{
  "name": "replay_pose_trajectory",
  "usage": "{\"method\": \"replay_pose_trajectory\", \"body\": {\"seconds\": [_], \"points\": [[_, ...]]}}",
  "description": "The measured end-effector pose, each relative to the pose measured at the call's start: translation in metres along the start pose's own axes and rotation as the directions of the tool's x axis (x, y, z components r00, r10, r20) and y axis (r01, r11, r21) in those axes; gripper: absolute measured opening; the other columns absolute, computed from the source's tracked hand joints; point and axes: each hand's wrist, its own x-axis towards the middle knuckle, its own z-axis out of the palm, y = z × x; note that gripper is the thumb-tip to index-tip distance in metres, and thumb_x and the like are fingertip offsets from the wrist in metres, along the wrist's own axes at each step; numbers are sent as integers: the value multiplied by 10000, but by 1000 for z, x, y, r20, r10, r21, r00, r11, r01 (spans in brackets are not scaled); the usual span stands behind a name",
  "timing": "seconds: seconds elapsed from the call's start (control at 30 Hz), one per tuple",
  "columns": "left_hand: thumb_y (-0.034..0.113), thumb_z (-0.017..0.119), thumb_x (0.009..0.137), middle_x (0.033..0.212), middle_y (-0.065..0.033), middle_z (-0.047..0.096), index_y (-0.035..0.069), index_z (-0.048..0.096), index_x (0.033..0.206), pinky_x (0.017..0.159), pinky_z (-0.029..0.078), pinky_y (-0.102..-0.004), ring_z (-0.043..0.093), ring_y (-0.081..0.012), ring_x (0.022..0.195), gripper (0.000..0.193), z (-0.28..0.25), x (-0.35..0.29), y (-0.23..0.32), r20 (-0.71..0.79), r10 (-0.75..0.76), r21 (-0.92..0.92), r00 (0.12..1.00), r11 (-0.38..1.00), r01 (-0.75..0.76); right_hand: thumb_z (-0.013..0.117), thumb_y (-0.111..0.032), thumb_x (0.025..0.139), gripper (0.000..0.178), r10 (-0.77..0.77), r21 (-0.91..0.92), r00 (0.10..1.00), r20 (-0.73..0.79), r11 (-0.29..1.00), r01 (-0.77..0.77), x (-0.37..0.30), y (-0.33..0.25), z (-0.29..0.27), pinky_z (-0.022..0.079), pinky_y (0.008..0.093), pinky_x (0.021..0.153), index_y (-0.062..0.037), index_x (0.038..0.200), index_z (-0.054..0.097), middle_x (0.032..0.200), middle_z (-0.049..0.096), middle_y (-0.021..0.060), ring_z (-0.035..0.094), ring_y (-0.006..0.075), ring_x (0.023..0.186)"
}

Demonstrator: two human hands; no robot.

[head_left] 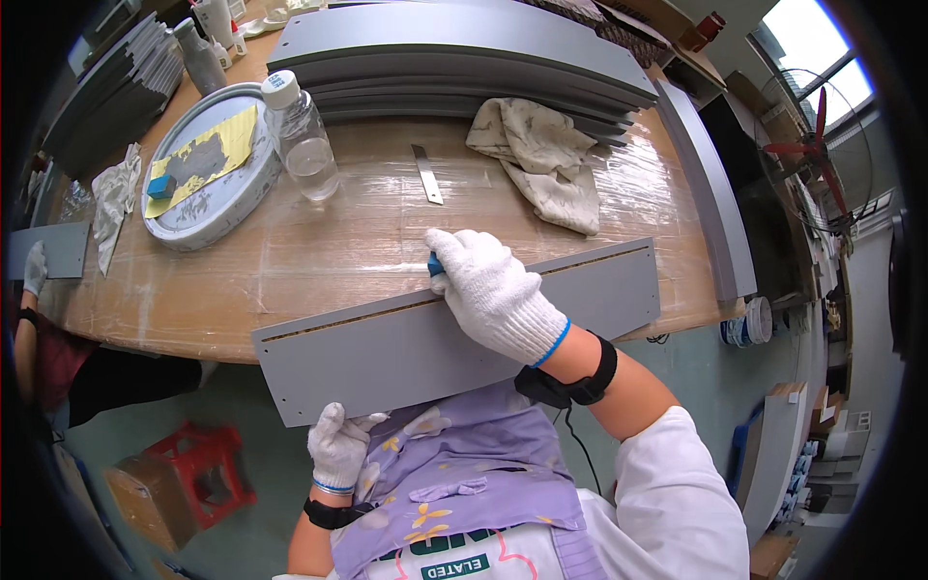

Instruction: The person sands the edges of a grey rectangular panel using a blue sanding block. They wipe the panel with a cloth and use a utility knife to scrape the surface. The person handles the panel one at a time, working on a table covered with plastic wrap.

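A long grey panel [387, 362] with a groove along its far side lies slanted across the table's near edge, partly overhanging it. My right hand [498, 295], in a white knit glove, is closed around a small blue block [435, 264] at the panel's far edge, by the groove. Most of the block is hidden by the fingers. My left hand [338, 447], also gloved, grips the panel's near edge close to its left corner. Beyond the panel a flat metal blade [426, 175] lies on the table, and a crumpled stained cloth [541, 159] is to its right.
A stack of grey panels [454, 43] lines the table's far side. A clear bottle [304, 145] stands beside a round lid [208, 217] bearing a yellow sheet [232, 135] and another blue block [161, 187]. At far left, another person's gloved hand [36, 269] touches a panel. A red stool [213, 474] stands below.
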Motion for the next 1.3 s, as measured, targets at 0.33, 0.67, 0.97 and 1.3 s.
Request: {"method": "replay_pose_trajectory", "body": {"seconds": [0.33, 0.67, 0.97, 1.3], "points": [[243, 514, 953, 1089, -168, 677, 19, 594, 1148, 842, 562, -476, 674, -339, 949, 307, 4, 1, -3, -43, 15, -40, 999, 999, -17, 573, -86, 859, 359, 256, -176, 930, -265, 935, -308, -63, 125, -69, 493, 458, 848, -25, 1210, 534, 1058, 600, 199, 579, 390, 992], [246, 530, 965, 1118, -104, 631, 80, 575, 1141, 746, 541, -393, 635, -263, 919, 247, 25, -4, 3, -38, 48, 65, 998, 997, -46, 542, -84, 877, 356, 343, -187, 903, -257, 899, -395, -75, 180, -89, 494, 443, 884, -45, 1230, 549, 1085, 606, 192, 587, 380, 1007], [253, 522, 965, 1016, -122, 662, 53, 579, 1106, 735, 566, -427, 660, -273, 831, 252, 34, -2, -5, -162, 135, 80, 978, 989, -123, 578, -124, 887, 387, 242, -68, 958, -155, 965, -255, -80, 165, -94, 481, 430, 918, -48, 1262, 525, 1112, 595, 194, 570, 374, 1062], [238, 556, 940, 1077, -84, 637, 92, 573, 1113, 728, 556, -401, 638, -238, 860, 226, 6, -3, -2, -180, 113, 112, 977, 989, -94, 574, -140, 922, 375, 666, 310, 576, -474, 739, -599, -169, 247, -124, 536, 363, 849, -49, 1284, 528, 1167, 621, 160, 628, 275, 1028]]}}
